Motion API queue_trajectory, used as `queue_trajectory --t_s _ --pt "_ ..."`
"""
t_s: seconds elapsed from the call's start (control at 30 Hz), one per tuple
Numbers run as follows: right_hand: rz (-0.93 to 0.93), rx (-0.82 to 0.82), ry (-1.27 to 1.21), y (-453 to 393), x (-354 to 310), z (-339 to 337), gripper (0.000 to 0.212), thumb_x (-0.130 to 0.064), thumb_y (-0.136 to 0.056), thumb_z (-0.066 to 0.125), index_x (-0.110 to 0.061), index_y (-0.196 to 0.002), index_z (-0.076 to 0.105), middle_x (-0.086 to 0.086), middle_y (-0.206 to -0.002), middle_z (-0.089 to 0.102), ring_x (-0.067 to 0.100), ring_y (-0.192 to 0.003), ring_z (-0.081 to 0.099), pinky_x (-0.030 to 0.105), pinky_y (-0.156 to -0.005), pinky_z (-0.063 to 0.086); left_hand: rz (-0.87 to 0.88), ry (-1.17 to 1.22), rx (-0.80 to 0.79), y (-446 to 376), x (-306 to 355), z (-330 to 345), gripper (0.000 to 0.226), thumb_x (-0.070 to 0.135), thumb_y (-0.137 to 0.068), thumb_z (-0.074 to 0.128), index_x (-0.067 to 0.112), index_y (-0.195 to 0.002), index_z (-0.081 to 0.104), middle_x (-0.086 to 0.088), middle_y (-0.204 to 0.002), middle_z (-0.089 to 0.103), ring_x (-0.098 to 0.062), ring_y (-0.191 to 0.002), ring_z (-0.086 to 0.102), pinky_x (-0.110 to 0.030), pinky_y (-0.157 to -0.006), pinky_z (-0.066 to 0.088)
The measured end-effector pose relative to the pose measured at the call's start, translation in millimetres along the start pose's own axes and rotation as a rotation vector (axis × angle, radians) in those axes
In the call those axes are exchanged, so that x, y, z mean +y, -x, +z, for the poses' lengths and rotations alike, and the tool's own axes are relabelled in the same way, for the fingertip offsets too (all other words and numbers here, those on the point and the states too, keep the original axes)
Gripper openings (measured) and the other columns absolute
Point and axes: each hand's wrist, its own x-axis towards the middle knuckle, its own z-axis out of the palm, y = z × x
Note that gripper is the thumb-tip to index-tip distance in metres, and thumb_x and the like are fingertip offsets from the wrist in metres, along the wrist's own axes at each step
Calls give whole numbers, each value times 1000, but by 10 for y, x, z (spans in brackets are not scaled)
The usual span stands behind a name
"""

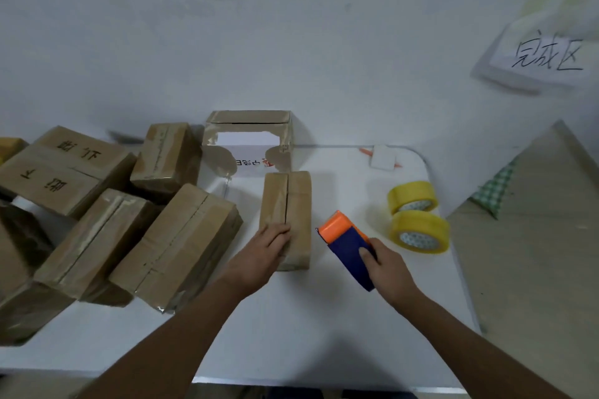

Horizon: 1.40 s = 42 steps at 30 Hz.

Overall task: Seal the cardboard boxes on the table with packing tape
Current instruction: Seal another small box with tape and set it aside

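Observation:
A narrow cardboard box [287,201] lies lengthwise in the middle of the white table [291,327], its top seam a dark slit between two closed flaps. My left hand [264,254] rests on the box's near end, fingers laid flat over the seam. To the right, my right hand [387,269] grips a tape dispenser [346,241] with a blue body and orange front, held just beside the box and apart from it. Two rolls of yellow packing tape [419,230] sit further right.
Several cardboard boxes [113,217] are piled at the left. An open white box [248,146] with torn tape stands behind the narrow one. A white block and an orange pen [382,157] lie at the back right. A labelled white container [544,58] sits beyond the table's right edge.

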Motion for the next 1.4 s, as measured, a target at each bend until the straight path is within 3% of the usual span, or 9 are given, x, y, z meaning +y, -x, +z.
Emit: queue_trajectory --t_s 0.07,0.2,0.3,0.43,0.57,0.87,1.03,1.27,1.4 --pt "5 36 -35 -1 -71 -53 19 -27 -101 46 -12 -98 58 7 -86 66 24 -79 61 40 -72 46 -46 35 12 -91 85 -12 47 10 -101 50 10 -147 39 1 -155 29 -19 -130 46 -30 -108 42" --pt "20 82 -114 -12 -156 -171 31 -39 -100 46 -16 -82 55 1 -74 63 18 -69 60 31 -61 42 -70 93 -49 -204 196 -138 41 21 -101 52 11 -140 47 4 -148 37 -16 -123 49 -29 -106 42" --pt "-20 130 -43 -1 -178 -239 40 -55 -95 47 -20 -77 57 -3 -68 63 8 -62 58 24 -56 39 -150 222 82 -265 304 -323 21 24 -102 51 13 -111 66 2 -114 63 -12 -94 60 -30 -84 50" --pt "-63 146 4 28 -248 -268 50 -62 -92 44 -18 -73 57 -2 -62 62 7 -57 57 22 -53 37 -637 1077 70 -343 546 -481 26 27 -102 51 13 -107 72 -5 -104 74 -18 -99 69 -33 -93 53" --pt "-114 124 57 37 -304 -269 53 -64 -91 42 -16 -74 58 -1 -64 63 11 -61 60 31 -58 44 -654 1384 -18 -318 709 -535 29 27 -105 48 12 -108 73 -6 -103 76 -18 -101 71 -29 -89 54" --pt "-153 107 127 8 -356 -269 46 -62 -93 41 -22 -74 56 -6 -66 62 5 -61 59 21 -56 41 -686 1462 -13 -300 664 -556 18 23 -96 63 20 -90 79 -7 -102 76 -16 -94 70 -29 -87 54" --pt "-166 88 155 -5 -383 -258 44 -62 -92 41 -25 -75 56 -8 -66 60 2 -60 58 16 -53 36 -689 1397 -64 -314 615 -557 16 21 -96 64 13 -103 75 -6 -98 76 -12 -90 69 -23 -78 55" --pt "-209 30 169 -16 -401 -276 42 -61 -93 42 -25 -80 58 -9 -67 61 3 -61 59 15 -53 38 -672 1218 -4 -262 650 -529 17 19 -100 56 13 -100 72 -8 -101 74 -19 -99 67 -35 -95 54" --pt "-238 -10 230 -8 -364 -299 44 -64 -92 40 -25 -88 60 -8 -74 65 4 -65 62 14 -54 42 -653 1136 74 -182 660 -481 17 16 -100 56 11 -98 71 -4 -93 75 -13 -88 70 -24 -79 58"
